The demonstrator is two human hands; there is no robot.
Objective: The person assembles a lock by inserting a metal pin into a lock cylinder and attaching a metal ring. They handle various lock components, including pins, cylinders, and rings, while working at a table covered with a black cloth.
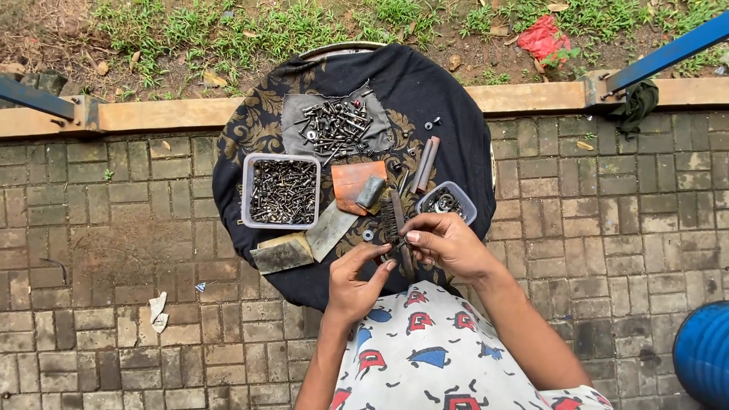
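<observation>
Both hands grip wire brush.

The setting was outdoors in even daylight, without hard shadows. The ground was paved with grey-brown rectangular brick pavers, weathered and stained dark in patches. A long tan concrete kerb ran across the upper part of the view. Beyond it lay bare soil with sparse green grass and dry leaves. A crumpled red wrapper lay on the soil. Blue metal bars crossed both upper corners. A dark green rag hung over the kerb. White paper scraps lay on the pavers.
</observation>
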